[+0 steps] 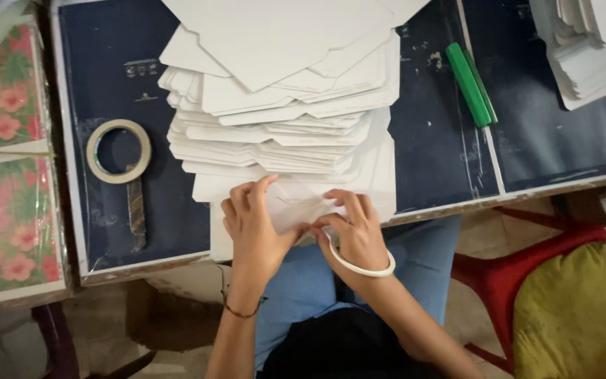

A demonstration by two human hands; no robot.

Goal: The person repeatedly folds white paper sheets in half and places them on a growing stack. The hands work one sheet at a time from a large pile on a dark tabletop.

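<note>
At the near edge of the dark blue counter (429, 161), around six o'clock in the view, both hands pressed on a flat white paper sheet (296, 207) that lay at the bottom of a fanned stack of white die-cut card blanks (282, 126). The left hand (254, 224) lay palm down, its fingers (243, 193) bent and spread on the sheet rather than clamped around it. The right hand (355, 235), just beside it at about three o'clock, pinched the sheet's edge with thumb and fingertips together; a white ring of tape (359, 267) sat around its wrist like a bangle. The two hands nearly touched at the thumbs.

From the hands, at nine to ten o'clock, a roll of pale masking tape (118, 151) lay on the counter with a short strip trailing toward the near edge. At one o'clock, well apart, lay a green flat stick-shaped tool (468, 84). Another pile of white card blanks (587, 49) stood at two o'clock by the far corner. A floral pink and green plastic-wrapped sheet (5, 175) lay at nine o'clock beyond the counter. Below, at four o'clock, a red plastic chair (506, 277) carried an olive cushion (576, 316).
</note>
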